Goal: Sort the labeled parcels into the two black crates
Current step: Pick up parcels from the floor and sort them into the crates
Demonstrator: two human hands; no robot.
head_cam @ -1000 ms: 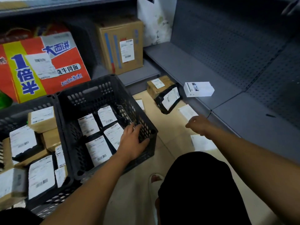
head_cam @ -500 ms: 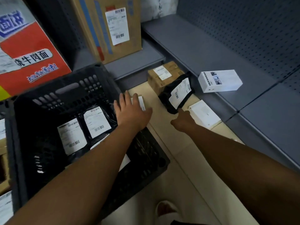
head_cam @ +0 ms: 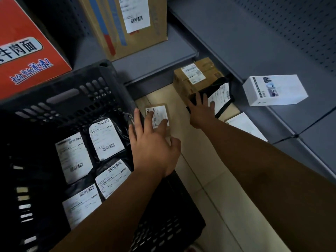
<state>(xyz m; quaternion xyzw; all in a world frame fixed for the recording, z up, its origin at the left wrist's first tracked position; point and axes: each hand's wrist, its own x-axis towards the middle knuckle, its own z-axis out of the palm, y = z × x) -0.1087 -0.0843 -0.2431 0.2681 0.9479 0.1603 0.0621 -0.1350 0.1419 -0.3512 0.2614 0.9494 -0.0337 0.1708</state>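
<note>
A black crate (head_cam: 72, 95) at the left holds several black bag parcels with white labels (head_cam: 106, 139). Just right of the crate's rim a small brown parcel (head_cam: 160, 113) lies on the floor, and my left hand (head_cam: 154, 144) rests spread fingers on its label. Farther back a black bag parcel (head_cam: 221, 99) leans against a brown labeled box (head_cam: 194, 75). My right hand (head_cam: 201, 113) lies on that bag's near end with fingers extended. A flat white parcel (head_cam: 244, 124) lies to the right on the floor.
A white product box (head_cam: 274, 91) sits on the grey shelf (head_cam: 236, 42) at the right. A tall labeled carton (head_cam: 127, 24) and a red printed carton (head_cam: 27, 48) stand on the lower shelf behind the crate. A strip of beige floor (head_cam: 209, 188) runs between crate and shelf.
My left hand left the crate's rim and moved forward onto the small brown parcel. My right hand reached forward from the floor to the black bag. The view moved closer.
</note>
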